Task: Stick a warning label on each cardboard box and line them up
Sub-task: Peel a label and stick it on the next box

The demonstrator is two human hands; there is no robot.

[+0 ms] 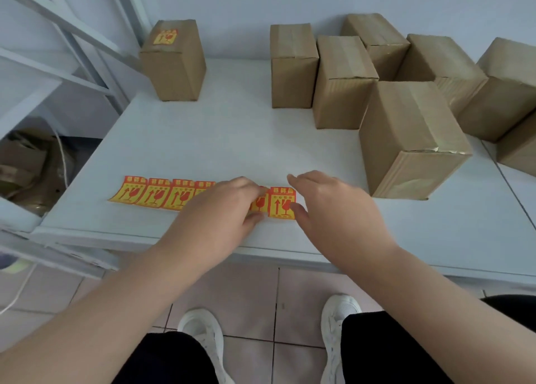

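A strip of yellow-and-red warning labels [156,193] lies along the near edge of the white table [232,140]. My left hand [223,204] lies on the strip, with thumb and fingers pinching the second label from the right. My right hand [327,201] hovers at the rightmost label [282,202], its thumb touching that label's right edge and its fingers loosely spread. One cardboard box with a label on top [174,61] stands alone at the far left. Several unlabelled boxes cluster at the right, the nearest [412,140] just beyond my right hand.
A white metal shelf frame [58,64] stands to the left of the table, with crumpled cardboard [26,166] beneath it. A white cable [20,288] hangs by the floor. My shoes and the tiled floor show below the table edge.
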